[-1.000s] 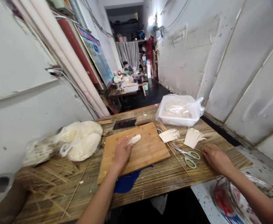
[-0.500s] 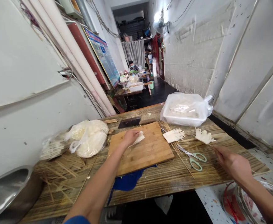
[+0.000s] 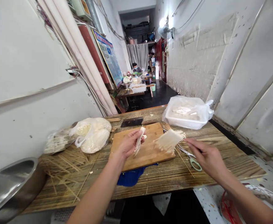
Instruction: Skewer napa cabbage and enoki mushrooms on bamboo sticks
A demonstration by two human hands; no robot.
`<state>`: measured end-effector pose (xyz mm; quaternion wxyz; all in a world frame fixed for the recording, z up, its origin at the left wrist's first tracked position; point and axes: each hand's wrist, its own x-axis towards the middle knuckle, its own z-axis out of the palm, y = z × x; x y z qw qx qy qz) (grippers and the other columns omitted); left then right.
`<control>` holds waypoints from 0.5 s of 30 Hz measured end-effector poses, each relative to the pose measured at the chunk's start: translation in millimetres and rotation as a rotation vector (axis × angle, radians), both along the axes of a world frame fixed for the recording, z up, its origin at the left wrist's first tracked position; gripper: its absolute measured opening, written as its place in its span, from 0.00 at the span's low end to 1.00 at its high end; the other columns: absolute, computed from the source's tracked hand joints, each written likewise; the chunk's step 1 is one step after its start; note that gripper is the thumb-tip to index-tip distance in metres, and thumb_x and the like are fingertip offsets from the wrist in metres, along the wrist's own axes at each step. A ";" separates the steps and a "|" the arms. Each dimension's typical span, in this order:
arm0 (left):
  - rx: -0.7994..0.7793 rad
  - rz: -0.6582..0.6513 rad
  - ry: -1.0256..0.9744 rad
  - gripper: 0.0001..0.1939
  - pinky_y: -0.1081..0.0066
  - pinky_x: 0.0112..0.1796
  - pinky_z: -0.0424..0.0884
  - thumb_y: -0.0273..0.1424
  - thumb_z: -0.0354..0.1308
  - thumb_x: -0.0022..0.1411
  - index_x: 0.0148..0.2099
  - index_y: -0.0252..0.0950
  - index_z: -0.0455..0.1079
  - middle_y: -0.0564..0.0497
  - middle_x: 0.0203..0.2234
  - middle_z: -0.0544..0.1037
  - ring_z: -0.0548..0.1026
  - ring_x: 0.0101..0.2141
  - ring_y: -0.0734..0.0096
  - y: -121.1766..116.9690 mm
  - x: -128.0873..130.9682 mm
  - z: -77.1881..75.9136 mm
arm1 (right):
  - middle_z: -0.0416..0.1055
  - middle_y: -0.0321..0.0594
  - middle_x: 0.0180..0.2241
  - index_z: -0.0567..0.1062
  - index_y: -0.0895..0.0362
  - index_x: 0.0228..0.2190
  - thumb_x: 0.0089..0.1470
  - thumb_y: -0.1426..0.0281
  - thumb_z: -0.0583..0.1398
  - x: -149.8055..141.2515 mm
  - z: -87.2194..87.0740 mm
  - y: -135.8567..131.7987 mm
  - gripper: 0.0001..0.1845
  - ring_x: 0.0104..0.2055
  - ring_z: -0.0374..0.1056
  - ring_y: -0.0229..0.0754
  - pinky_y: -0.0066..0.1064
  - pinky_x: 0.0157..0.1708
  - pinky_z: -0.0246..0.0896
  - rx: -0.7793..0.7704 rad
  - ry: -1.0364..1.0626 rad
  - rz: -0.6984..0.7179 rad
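Observation:
My left hand (image 3: 129, 143) is raised over the wooden cutting board (image 3: 148, 155), its fingers closed on a thin bunch of pale enoki mushrooms (image 3: 139, 142). Another small pale piece shows just behind those fingers. To the right, my right hand (image 3: 207, 155) pinches the end of a skewer, mostly hidden by the fingers. On it hangs a flat fan of enoki (image 3: 169, 140), blurred by motion, over the board's right edge. Behind this fan, the frilled end of a second enoki fan (image 3: 181, 133) sticks out. Green-handled scissors (image 3: 195, 164) lie below my right hand, partly covered.
Bagged enoki (image 3: 93, 137) and scattered skewers (image 3: 66, 168) occupy the table's left, near a steel basin (image 3: 12, 183). A plastic-wrapped white tray (image 3: 187, 113) stands at the back right. Beneath the board is a blue cloth (image 3: 133, 177). A person (image 3: 136, 67) sits at a far table.
My right hand has carried the skewered enoki fan leftward to the board's edge. My left hand has lifted its enoki bunch off the board and turned it upright. The view has shifted slightly.

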<state>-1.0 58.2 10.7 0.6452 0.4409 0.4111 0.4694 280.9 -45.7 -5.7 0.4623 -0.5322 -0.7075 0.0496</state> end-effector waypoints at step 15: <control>-0.028 -0.014 -0.167 0.17 0.75 0.39 0.69 0.35 0.71 0.44 0.36 0.31 0.79 0.47 0.32 0.81 0.75 0.33 0.74 -51.0 9.5 22.7 | 0.76 0.37 0.42 0.78 0.53 0.41 0.58 0.65 0.55 -39.5 17.8 -10.4 0.14 0.43 0.73 0.43 0.34 0.45 0.69 -0.217 0.082 0.178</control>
